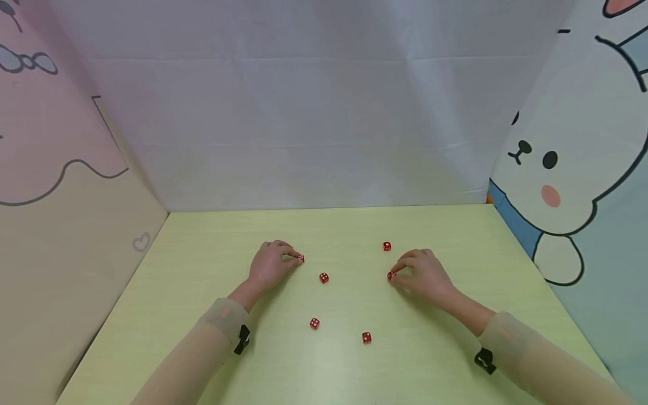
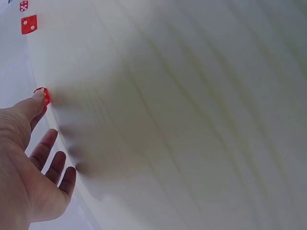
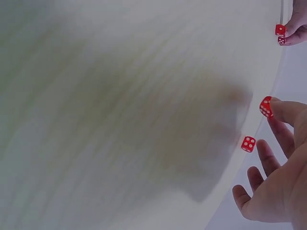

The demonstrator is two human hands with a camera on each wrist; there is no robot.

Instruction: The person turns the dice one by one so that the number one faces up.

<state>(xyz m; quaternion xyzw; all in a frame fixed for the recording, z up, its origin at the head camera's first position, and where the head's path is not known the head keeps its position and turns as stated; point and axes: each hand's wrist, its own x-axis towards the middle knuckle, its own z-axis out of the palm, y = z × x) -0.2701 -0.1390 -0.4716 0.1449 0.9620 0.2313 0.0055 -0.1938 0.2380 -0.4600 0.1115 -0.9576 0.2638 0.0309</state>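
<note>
My left hand (image 1: 273,263) pinches a small red die (image 1: 301,259) with white dots between thumb and finger, at the left of the table. On the right, my right hand (image 1: 424,274) holds another red die (image 1: 391,275) by thumb and fingertip; in the right wrist view this die (image 3: 265,107) looks tilted. A die (image 1: 387,246) lies just beyond the right hand. Between the hands, nearer the left one, rests a die (image 1: 324,278). Closer to me are two more dice, one left of centre (image 1: 315,323) and a die (image 1: 367,337) to its right.
The pale wood-grain table (image 1: 283,371) ends at a white cloth wall (image 1: 324,124) behind. Cartoon-printed panels stand along both sides, pinkish-beige on the left (image 1: 76,253) and a white-and-blue rabbit panel (image 1: 607,236) on the right.
</note>
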